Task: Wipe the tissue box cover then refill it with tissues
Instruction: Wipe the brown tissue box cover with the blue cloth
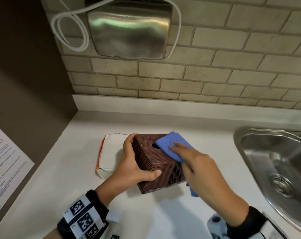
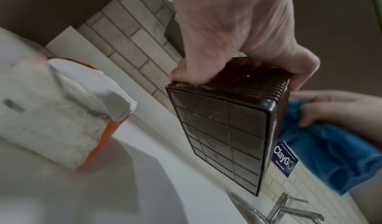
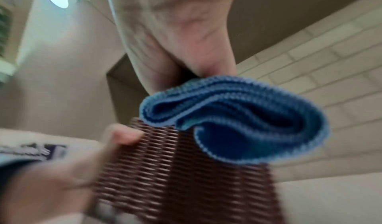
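The brown woven tissue box cover point(image 1: 151, 163) is held tilted over the white counter point(image 1: 163, 213). My left hand point(image 1: 131, 159) grips its left side, thumb on the near face and fingers over the far edge. Its gridded underside point(image 2: 223, 137) faces the left wrist camera, under my left hand point(image 2: 237, 44). My right hand point(image 1: 198, 168) holds a folded blue cloth point(image 1: 170, 145) and presses it on the cover's top, beside the oval opening. The right wrist view shows the cloth point(image 3: 237, 121) bunched under my right hand point(image 3: 175, 44) against the cover point(image 3: 186, 178). A white tissue pack point(image 1: 110, 152) with an orange edge lies left of the cover.
A steel sink point(image 1: 275, 169) with a faucet point(image 2: 285, 209) lies to the right. A steel wall unit point(image 1: 129, 30) with a white cord hangs on the tiled wall behind. A brown side wall with a printed notice point(image 1: 6, 163) closes the left.
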Demonstrator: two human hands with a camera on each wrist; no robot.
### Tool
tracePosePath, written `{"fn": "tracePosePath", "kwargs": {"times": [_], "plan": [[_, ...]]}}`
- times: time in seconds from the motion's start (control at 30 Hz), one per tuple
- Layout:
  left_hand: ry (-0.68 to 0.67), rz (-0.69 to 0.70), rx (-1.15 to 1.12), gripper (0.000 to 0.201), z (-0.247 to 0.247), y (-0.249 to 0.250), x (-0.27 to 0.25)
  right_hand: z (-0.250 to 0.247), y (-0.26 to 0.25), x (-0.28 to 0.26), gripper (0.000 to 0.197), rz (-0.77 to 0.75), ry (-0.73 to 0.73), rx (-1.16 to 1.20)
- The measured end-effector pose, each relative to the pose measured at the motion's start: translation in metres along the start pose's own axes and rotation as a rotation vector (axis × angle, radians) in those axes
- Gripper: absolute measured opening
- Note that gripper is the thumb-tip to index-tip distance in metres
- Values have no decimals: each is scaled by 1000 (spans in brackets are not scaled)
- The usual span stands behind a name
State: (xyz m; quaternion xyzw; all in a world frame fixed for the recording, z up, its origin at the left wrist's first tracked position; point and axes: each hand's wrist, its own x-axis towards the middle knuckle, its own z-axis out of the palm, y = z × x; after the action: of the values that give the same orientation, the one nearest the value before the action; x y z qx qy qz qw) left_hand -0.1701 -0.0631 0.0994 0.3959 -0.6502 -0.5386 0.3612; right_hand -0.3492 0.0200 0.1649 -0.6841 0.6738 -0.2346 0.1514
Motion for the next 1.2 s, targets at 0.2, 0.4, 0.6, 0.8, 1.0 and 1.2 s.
{"fn": "tracePosePath", "kwargs": {"times": [0.2, 0.4, 0.6, 0.8, 1.0, 1.2], "plan": [[-32, 61, 169, 109, 18, 2, 1, -1, -29, 18, 53, -147, -189, -44], [-62, 18, 97, 114, 20, 4, -7, -19, -22, 26, 58, -100, -293, -234], [-23, 55, 170, 110, 22, 9, -12, -23, -29, 6, 59, -29, -335, -152], [32, 150, 234, 116, 19, 14, -15, -27, 2, 34, 57, 75, -251, -161], [44, 129, 237, 114, 18, 5, -13, -16, -12, 21, 55, 25, -303, -70], [28, 58, 59, 114, 14, -7, -11, -22, -3, 28, 48, 108, -370, 89]]}}
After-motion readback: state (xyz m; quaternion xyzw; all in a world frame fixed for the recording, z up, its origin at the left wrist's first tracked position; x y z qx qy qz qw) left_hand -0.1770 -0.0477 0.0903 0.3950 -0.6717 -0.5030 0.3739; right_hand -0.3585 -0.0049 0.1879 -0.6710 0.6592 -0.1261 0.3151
